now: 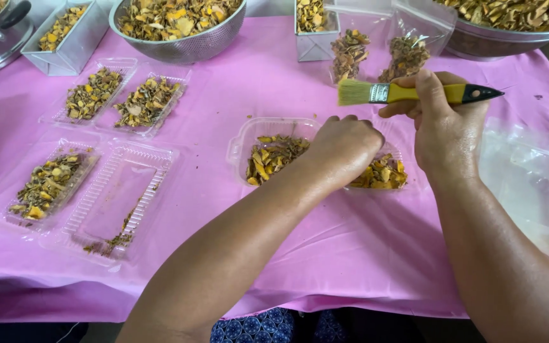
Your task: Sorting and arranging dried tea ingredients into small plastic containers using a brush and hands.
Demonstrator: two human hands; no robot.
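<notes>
Under my left hand (344,149), middle of clear tray (243,143) of dried yellow-brown pieces hidden; hand curled knuckles-up, fingertips out of sight, can't tell what they pinch. Right hand (443,124) fisted round yellow-handled brush (414,93), above tray. Pink tablecloth (255,82); bowls cut off at top.

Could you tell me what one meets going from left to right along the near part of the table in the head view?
Open clear clamshell tray with dried pieces → clear tray of yellow pieces → left hand over it → right hand holding the yellow-handled brush → empty clear bags.
</notes>
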